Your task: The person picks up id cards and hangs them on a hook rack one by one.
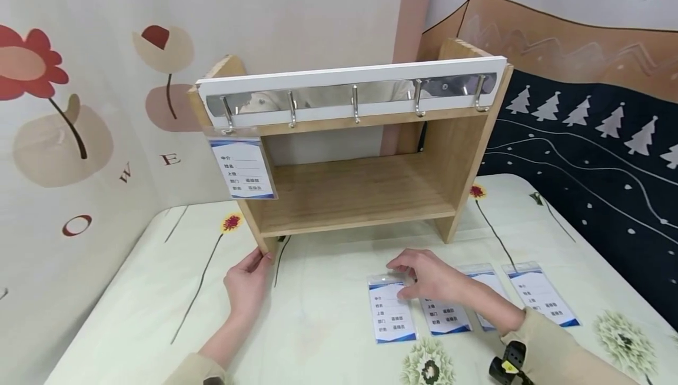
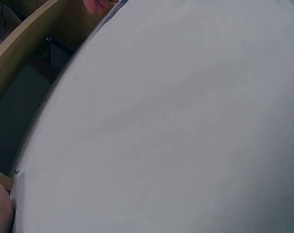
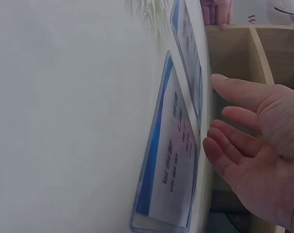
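Observation:
A wooden shelf [image 1: 360, 193] stands on the table, with a white hook rail [image 1: 328, 71] across its top front. My left hand [image 1: 248, 285] pinches the foot of its left side panel between thumb and fingers. From the leftmost hook [image 1: 228, 115] hangs a badge in a clear sleeve [image 1: 245, 168]. My right hand [image 1: 431, 277] is over the row of badges lying on the table, nearest the leftmost badge [image 1: 393, 312] and the badge beside it [image 1: 446, 318]. In the right wrist view its fingers [image 3: 239, 141] are loosely bent with nothing between them.
Two more badges lie farther right, one partly under the right forearm [image 1: 484, 279] and one at the end of the row [image 1: 545, 295]. The other metal hooks [image 1: 355, 105] on the rail carry nothing. A patterned curtain [image 1: 318, 14] hangs behind the shelf.

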